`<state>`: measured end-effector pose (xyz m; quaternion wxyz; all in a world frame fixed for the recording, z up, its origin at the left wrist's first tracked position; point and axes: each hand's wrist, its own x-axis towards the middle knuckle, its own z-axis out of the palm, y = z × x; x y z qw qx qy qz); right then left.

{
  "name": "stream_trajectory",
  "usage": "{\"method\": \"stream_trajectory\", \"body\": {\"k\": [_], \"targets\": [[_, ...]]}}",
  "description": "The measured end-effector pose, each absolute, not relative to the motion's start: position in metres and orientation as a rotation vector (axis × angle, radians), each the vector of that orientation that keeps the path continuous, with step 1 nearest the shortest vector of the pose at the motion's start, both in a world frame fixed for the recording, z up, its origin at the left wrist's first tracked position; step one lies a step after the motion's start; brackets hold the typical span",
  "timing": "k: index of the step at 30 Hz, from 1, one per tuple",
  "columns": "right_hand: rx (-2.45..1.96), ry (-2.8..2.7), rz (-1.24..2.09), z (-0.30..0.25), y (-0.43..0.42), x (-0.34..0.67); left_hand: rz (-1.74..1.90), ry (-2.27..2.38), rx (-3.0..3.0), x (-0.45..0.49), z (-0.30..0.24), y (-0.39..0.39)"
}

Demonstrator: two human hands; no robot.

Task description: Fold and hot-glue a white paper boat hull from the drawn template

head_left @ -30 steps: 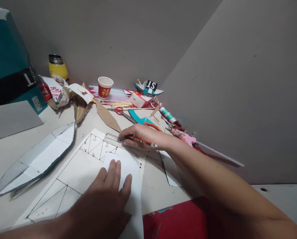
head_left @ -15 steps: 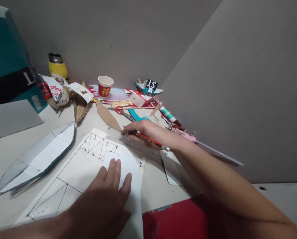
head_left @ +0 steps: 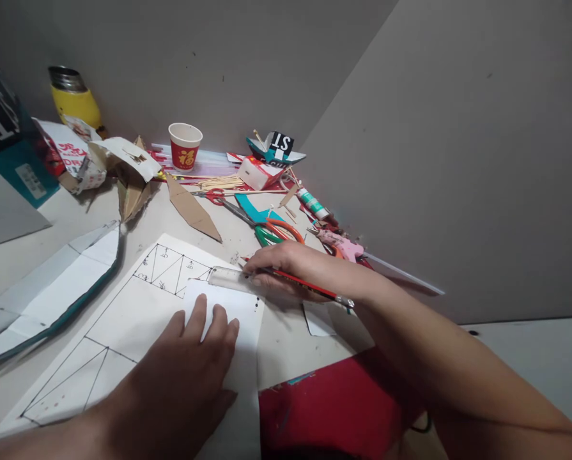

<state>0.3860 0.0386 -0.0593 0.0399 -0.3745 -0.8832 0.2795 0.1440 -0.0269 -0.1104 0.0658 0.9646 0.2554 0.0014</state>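
Observation:
My left hand [head_left: 190, 370] lies flat with fingers spread on a white sheet [head_left: 137, 319] that bears ruled pencil lines and triangles. A smaller white paper piece [head_left: 232, 319] sits on that sheet under my fingertips. My right hand [head_left: 280, 268] is closed around a red pencil [head_left: 309, 286], its tip at the edge of a clear ruler [head_left: 231, 278] lying across the top of the small paper. The fingers also press on the ruler.
A grey-white folded boat shape [head_left: 46, 294] lies left. At the back wall stand a red paper cup [head_left: 185, 145], a yellow flask [head_left: 72, 96], scissors [head_left: 228, 203], a glue tube [head_left: 312, 203] and cardboard scraps [head_left: 190, 207]. Red card [head_left: 333, 409] lies in front; a teal box [head_left: 7, 160] far left.
The view has shifted, so everything sits lower left. My right hand drew back with the pencil from the sheet's far edge; the ruler now lies across the small paper's top. The left hand stays flat.

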Motion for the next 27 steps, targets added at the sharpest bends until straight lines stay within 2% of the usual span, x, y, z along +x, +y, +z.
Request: {"method": "stream_trajectory", "body": {"k": [27], "targets": [[-1.165,-2.719,0.833,-0.0647,0.0418,0.3855,0.004,0.757,2.950,0.1470,-0.1045,-0.0225]]}}
